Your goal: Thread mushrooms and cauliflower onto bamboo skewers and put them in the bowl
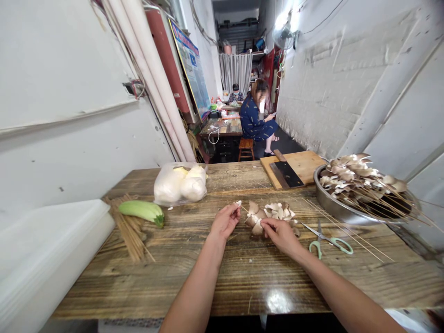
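Midway along the wooden table (249,282), the right hand (279,233) pinches the mushroom cluster (255,214); the left hand (226,221) pinches a white scrap (239,203) beside a skewer (244,210). Crooked pressure could tear the soft flesh.

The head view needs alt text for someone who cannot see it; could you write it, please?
A person's right hand pinches oyster mushrooms on a wooden table, the left hand close by. Green-handled scissors lie to the right, near a metal bowl of skewered mushrooms.
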Action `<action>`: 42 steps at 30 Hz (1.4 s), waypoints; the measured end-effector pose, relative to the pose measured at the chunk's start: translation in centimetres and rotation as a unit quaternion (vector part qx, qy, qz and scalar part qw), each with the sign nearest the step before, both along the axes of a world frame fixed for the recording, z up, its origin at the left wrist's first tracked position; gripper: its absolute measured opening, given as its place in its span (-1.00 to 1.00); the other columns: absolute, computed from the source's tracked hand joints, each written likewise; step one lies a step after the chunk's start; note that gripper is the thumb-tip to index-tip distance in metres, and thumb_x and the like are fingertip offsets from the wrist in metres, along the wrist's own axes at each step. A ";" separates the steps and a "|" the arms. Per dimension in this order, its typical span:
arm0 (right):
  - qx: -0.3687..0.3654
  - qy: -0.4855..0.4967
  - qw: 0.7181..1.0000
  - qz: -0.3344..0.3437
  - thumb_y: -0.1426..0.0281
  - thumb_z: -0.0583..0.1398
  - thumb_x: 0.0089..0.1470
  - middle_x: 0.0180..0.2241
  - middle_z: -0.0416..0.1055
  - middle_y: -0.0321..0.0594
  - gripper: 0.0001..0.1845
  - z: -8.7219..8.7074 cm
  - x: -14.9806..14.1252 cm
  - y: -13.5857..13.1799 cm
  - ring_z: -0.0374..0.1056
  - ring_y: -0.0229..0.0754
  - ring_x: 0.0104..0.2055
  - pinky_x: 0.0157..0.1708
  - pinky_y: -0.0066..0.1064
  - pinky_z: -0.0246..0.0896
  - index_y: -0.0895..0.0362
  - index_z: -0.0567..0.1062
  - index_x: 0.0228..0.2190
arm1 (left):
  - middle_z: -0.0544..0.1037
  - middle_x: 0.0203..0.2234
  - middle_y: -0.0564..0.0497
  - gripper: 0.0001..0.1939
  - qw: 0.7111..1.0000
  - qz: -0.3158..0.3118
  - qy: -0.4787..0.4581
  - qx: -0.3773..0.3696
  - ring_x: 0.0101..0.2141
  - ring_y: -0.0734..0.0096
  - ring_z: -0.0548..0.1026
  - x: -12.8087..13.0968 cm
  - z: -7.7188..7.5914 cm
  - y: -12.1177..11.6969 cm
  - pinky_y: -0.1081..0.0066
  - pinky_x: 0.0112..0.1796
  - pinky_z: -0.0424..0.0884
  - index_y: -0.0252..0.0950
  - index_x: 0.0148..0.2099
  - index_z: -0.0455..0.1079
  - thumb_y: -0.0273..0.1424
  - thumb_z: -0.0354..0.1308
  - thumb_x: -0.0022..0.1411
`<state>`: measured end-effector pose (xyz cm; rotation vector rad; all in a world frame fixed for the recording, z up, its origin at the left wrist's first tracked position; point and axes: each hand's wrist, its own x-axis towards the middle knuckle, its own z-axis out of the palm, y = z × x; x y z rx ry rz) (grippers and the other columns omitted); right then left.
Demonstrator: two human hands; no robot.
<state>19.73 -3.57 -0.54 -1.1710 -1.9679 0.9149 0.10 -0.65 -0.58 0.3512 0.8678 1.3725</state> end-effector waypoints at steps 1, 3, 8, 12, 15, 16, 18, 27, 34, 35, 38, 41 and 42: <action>0.000 0.000 1.000 0.001 0.33 0.02 0.14 -0.62 0.35 -0.32 -0.73 0.0 0.0 0.0 0.27 -0.25 -0.54 -0.49 -0.48 0.08 0.15 0.46 -0.45 | 0.46 -0.59 0.04 -0.88 1.000 -0.001 0.005 0.003 -0.56 0.64 0.36 0.0 0.0 -0.1 0.62 -0.50 0.31 -0.41 -0.49 0.41 -0.54 0.31 -0.12; -0.001 0.001 1.000 0.000 0.33 0.02 0.14 -0.62 0.35 -0.32 -0.73 0.0 0.0 -0.1 0.27 -0.25 -0.54 -0.48 -0.48 0.08 0.15 0.46 -0.45 | 0.45 -0.60 0.05 -0.86 1.000 -0.003 0.017 0.007 -0.57 0.65 0.35 0.1 0.1 -0.1 0.62 -0.51 0.29 -0.40 -0.49 0.41 -0.52 0.32 -0.15; 0.002 -0.001 1.000 -0.001 0.34 0.02 0.13 -0.63 0.35 -0.32 -0.73 0.0 -0.1 -0.1 0.27 -0.26 -0.54 -0.48 -0.49 0.08 0.15 0.46 -0.46 | 0.43 -0.61 0.07 -0.81 0.999 -0.003 0.043 0.015 -0.57 0.66 0.33 0.1 0.2 -0.2 0.61 -0.51 0.27 -0.40 -0.50 0.39 -0.48 0.36 -0.20; 0.004 -0.002 1.000 0.001 0.35 0.03 0.13 -0.62 0.36 -0.32 -0.74 0.0 -0.2 -0.1 0.27 -0.26 -0.54 -0.49 -0.49 0.07 0.15 0.45 -0.47 | 0.43 -0.60 0.08 -0.77 0.997 0.008 0.072 0.025 -0.56 0.65 0.32 0.3 0.4 -0.5 0.59 -0.50 0.25 -0.39 -0.49 0.39 -0.45 0.37 -0.23; 0.005 0.000 1.000 0.002 0.36 0.03 0.13 -0.63 0.35 -0.32 -0.74 0.1 -0.2 -0.1 0.27 -0.26 -0.54 -0.49 -0.49 0.07 0.15 0.45 -0.48 | 0.42 -0.59 0.08 -0.74 0.994 0.023 0.103 0.031 -0.56 0.64 0.31 0.6 0.8 -0.7 0.57 -0.50 0.23 -0.39 -0.48 0.40 -0.43 0.38 -0.27; 0.005 0.000 1.000 0.002 0.36 0.03 0.13 -0.63 0.35 -0.32 -0.74 0.1 -0.2 -0.1 0.27 -0.26 -0.54 -0.49 -0.49 0.07 0.15 0.44 -0.49 | 0.41 -0.60 0.09 -0.73 0.993 0.026 0.111 0.033 -0.56 0.64 0.31 0.7 0.9 -0.8 0.56 -0.49 0.23 -0.39 -0.49 0.40 -0.43 0.38 -0.28; 0.004 0.001 1.000 0.000 0.35 0.02 0.13 -0.63 0.34 -0.32 -0.73 0.1 -0.2 -0.1 0.26 -0.26 -0.54 -0.49 -0.49 0.07 0.15 0.44 -0.49 | 0.40 -0.60 0.09 -0.72 0.991 0.028 0.124 0.038 -0.55 0.64 0.30 0.8 1.1 -0.9 0.56 -0.49 0.22 -0.39 -0.50 0.39 -0.41 0.39 -0.30; 0.006 0.010 1.000 -0.005 0.33 0.02 0.13 -0.63 0.34 -0.33 -0.73 -0.1 -0.2 -0.1 0.27 -0.26 -0.55 -0.49 -0.49 0.08 0.14 0.45 -0.46 | 0.38 -0.63 0.10 -0.73 0.980 0.002 0.188 0.057 -0.59 0.62 0.27 2.0 0.9 -1.5 0.52 -0.52 0.16 -0.38 -0.54 0.38 -0.36 0.37 -0.29; 0.016 0.016 1.000 -0.020 0.35 0.02 0.13 -0.62 0.35 -0.32 -0.74 0.0 -0.3 -0.1 0.26 -0.26 -0.54 -0.48 -0.48 0.10 0.15 0.46 -0.46 | 0.41 -0.62 0.10 -0.76 0.967 -0.024 0.242 0.078 -0.58 0.61 0.26 2.4 0.7 -1.9 0.53 -0.51 0.15 -0.37 -0.48 0.42 -0.35 0.34 -0.23; 0.016 0.017 1.000 -0.020 0.35 0.02 0.13 -0.62 0.35 -0.32 -0.74 0.0 -0.3 -0.1 0.26 -0.26 -0.54 -0.49 -0.49 0.09 0.15 0.46 -0.46 | 0.41 -0.62 0.11 -0.77 0.966 -0.021 0.245 0.080 -0.58 0.62 0.26 2.4 0.8 -1.9 0.53 -0.50 0.15 -0.37 -0.49 0.42 -0.35 0.34 -0.22; 0.015 0.020 1.000 -0.017 0.35 0.02 0.13 -0.64 0.34 -0.33 -0.72 0.1 -0.3 -0.1 0.26 -0.27 -0.55 -0.49 -0.49 0.09 0.14 0.46 -0.48 | 0.40 -0.62 0.11 -0.77 0.966 -0.015 0.244 0.082 -0.58 0.61 0.26 2.5 0.9 -1.9 0.54 -0.50 0.15 -0.37 -0.49 0.42 -0.35 0.34 -0.22; 0.014 0.022 1.000 -0.015 0.33 0.01 0.15 -0.64 0.34 -0.33 -0.71 -0.1 -0.3 0.0 0.26 -0.26 -0.55 -0.49 -0.49 0.09 0.14 0.46 -0.48 | 0.41 -0.61 0.09 -0.75 0.968 -0.012 0.238 0.078 -0.57 0.60 0.28 2.7 0.7 -1.9 0.54 -0.51 0.14 -0.37 -0.46 0.43 -0.35 0.34 -0.23; 0.013 0.022 1.000 -0.016 0.33 0.01 0.15 -0.64 0.34 -0.33 -0.71 -0.2 -0.3 0.0 0.27 -0.26 -0.55 -0.49 -0.48 0.09 0.14 0.46 -0.47 | 0.41 -0.61 0.09 -0.75 0.969 -0.011 0.236 0.078 -0.57 0.59 0.28 2.7 0.6 -1.9 0.54 -0.51 0.14 -0.37 -0.47 0.43 -0.35 0.34 -0.24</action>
